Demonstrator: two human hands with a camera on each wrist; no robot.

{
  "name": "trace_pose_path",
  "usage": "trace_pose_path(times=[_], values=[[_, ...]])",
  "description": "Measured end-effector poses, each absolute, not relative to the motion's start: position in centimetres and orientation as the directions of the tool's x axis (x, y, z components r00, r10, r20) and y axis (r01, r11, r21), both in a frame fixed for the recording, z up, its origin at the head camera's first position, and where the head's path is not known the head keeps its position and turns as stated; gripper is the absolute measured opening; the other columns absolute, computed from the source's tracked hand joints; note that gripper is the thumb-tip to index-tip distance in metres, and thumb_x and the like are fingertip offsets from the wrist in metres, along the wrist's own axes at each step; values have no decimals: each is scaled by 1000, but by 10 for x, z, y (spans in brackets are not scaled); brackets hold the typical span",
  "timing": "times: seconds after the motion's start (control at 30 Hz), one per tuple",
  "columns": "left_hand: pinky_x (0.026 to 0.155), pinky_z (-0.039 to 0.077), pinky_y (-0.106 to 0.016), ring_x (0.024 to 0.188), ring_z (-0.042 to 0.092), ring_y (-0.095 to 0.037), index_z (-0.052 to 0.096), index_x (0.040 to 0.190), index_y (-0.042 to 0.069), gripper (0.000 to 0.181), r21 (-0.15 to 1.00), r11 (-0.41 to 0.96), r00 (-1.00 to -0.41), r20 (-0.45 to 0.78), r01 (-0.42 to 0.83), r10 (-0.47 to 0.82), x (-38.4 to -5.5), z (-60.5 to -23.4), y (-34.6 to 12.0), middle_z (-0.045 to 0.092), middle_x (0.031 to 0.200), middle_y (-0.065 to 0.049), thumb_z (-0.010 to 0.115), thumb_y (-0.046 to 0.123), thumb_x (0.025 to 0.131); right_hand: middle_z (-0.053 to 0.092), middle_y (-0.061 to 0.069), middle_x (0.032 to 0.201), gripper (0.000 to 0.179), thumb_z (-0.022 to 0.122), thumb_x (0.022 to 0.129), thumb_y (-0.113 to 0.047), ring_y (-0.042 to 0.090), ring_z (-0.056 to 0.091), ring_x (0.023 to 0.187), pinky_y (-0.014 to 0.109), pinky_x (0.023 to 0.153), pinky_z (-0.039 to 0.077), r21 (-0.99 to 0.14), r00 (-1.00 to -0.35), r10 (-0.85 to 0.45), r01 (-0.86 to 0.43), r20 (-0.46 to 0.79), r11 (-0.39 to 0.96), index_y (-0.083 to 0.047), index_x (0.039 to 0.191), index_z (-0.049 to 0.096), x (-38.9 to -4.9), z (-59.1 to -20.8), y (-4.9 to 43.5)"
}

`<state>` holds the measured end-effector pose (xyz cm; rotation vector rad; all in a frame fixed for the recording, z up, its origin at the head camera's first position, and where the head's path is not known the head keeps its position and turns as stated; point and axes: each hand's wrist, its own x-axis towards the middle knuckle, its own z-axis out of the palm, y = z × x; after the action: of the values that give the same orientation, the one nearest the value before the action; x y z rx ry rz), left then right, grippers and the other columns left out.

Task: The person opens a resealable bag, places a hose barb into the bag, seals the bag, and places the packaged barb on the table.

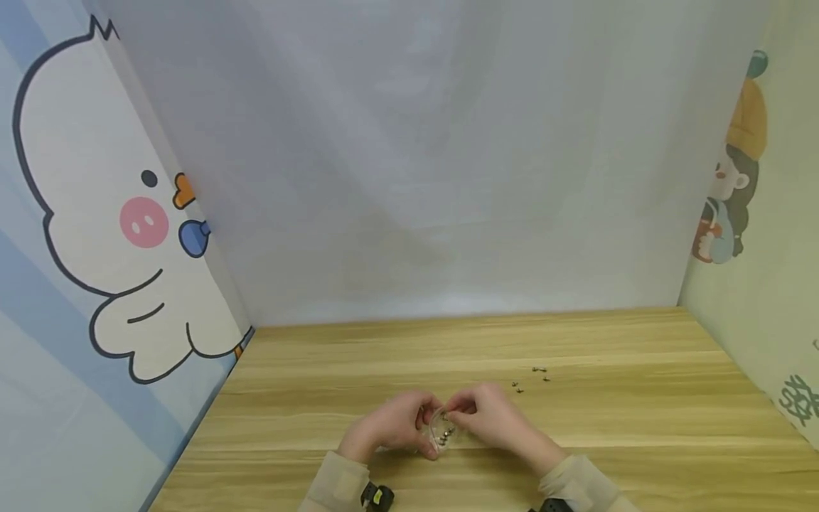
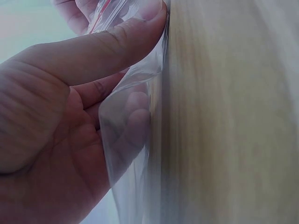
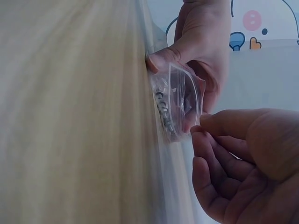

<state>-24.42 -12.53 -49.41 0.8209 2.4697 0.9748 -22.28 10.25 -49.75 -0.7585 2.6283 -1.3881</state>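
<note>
One bag [image 3: 175, 107]; left grip [image 1: 398, 422] curled round it

No legible text, green character-like marks [image 1: 798, 400] on right wall [image 1: 761, 313], yellow label [image 1: 377, 496] on wrist device [image 1: 387, 499]

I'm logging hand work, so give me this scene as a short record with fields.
Left hand: holds the bag
Right hand: pinches at the bag's rim
Bag: clear, zip-top, mouth open
In bag: small metal parts
On table: loose parts, beyond the hands, to the right
Unclear: exact part count
</note>
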Motion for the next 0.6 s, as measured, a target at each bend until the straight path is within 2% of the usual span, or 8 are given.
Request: trace_pose_path(times=[0.6], values=[[71, 46, -23, 78, 52, -7, 70, 118, 11, 58, 706, 593, -764, -116, 386, 635, -245, -495, -125, 59, 89, 5, 101, 6, 70, 77, -2, 91, 7, 78, 94, -5, 11, 69, 80, 27, 72, 57, -789, -870, -468, -394, 155, 471, -5, 100, 81, -225, -500, 107]])
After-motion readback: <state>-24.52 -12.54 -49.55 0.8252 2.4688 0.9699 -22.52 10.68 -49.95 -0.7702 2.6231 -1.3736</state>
